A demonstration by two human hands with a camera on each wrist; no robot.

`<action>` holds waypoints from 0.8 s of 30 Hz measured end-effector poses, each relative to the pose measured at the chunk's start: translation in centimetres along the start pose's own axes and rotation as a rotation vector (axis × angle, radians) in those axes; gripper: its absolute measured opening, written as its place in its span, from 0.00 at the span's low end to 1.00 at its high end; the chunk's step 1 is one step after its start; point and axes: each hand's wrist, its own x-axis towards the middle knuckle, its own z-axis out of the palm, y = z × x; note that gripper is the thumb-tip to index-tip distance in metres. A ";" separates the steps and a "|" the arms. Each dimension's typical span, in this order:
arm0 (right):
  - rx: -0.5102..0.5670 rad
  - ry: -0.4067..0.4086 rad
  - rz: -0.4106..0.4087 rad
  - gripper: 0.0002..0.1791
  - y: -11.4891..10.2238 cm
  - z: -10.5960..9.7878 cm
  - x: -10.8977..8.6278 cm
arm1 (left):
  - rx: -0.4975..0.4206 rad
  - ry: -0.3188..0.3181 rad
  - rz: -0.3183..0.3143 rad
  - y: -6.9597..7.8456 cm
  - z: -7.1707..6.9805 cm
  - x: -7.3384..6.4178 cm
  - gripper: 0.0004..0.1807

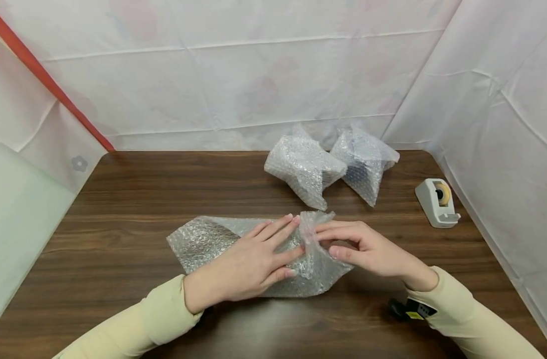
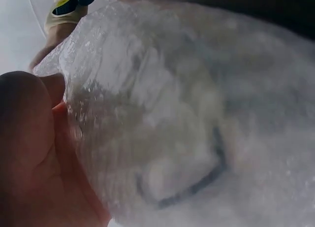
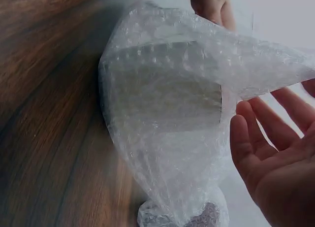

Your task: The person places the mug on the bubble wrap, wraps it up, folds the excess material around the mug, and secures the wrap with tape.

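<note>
A sheet of bubble wrap is folded over something on the table. Through it, the right wrist view shows a dull grey-green shape; its kind is unclear. A dark curved band shows blurred through the plastic in the left wrist view. My left hand lies across the wrap, its fingers extended and spread towards the raised fold. From the right, my right hand touches that fold with extended fingertips. Its thumb stands apart from the fingers in the head view.
Two bubble-wrapped bundles stand at the back of the wooden table. A white tape dispenser with yellowish tape sits near the right edge. Pale cloth curtains enclose the back and sides.
</note>
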 end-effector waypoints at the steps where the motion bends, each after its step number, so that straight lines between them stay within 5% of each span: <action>1: -0.026 0.005 -0.004 0.24 0.0 0.1 0.0 | -0.013 0.014 -0.013 0.0 0.0 0.0 0.30; 9: -0.111 0.009 -0.042 0.29 0.3 -0.1 -0.1 | -0.111 0.200 -0.186 1.3 0.1 1.5 0.25; 17: -0.167 0.100 -0.121 0.29 0.9 0.2 -0.2 | 0.001 0.346 -0.236 2.2 0.5 2.9 0.19; 20: -0.182 0.138 -0.202 0.30 1.1 0.8 0.1 | 0.070 0.352 -0.231 2.4 0.8 3.3 0.21; 24: -0.241 0.147 -0.270 0.29 1.1 1.5 0.8 | 0.099 0.280 -0.209 2.4 0.8 3.3 0.30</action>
